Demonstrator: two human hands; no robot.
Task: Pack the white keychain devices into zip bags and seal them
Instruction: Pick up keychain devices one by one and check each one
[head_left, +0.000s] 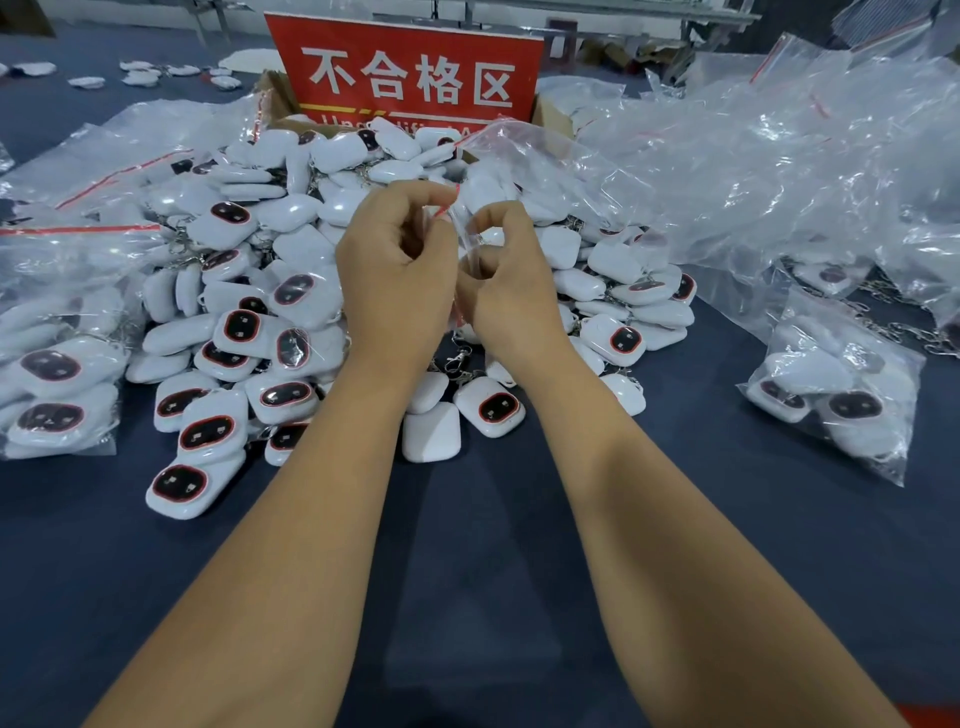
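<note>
Two bare forearms reach in from the bottom edge across a dark blue surface (478, 571), meeting at the centre of the view above a heap of white keychain devices (291, 291). Left hand (395, 260) and right hand (506, 275) are raised side by side, backs toward the camera, each with fingers curled and pinching the red-striped mouth of one clear zip bag (524, 166), which trails up and away from the hands over the heap; whether anything is inside it cannot be told. Loose devices lie piled too thickly to count, dozens at least, many face up showing a dark oval window ringed in red, some with metal clasps and chains. Nearest the camera, a single face-up device (179, 491) sits at the heap's front left edge. At the right lies one filled bag (831, 395) holding several devices, two of them showing their dark windows. At the left edge, another filled bag (57, 395) also holds several devices, two dark windows facing up, with more plastic bags layered behind it. A large drift of empty clear bags (779, 171) covers the right rear of the surface. Behind the heap stands one red sign (410, 73) with four white Chinese characters, fixed to a cardboard box (275, 101). A few white pieces (140, 73) lie scattered far back on the left.
</note>
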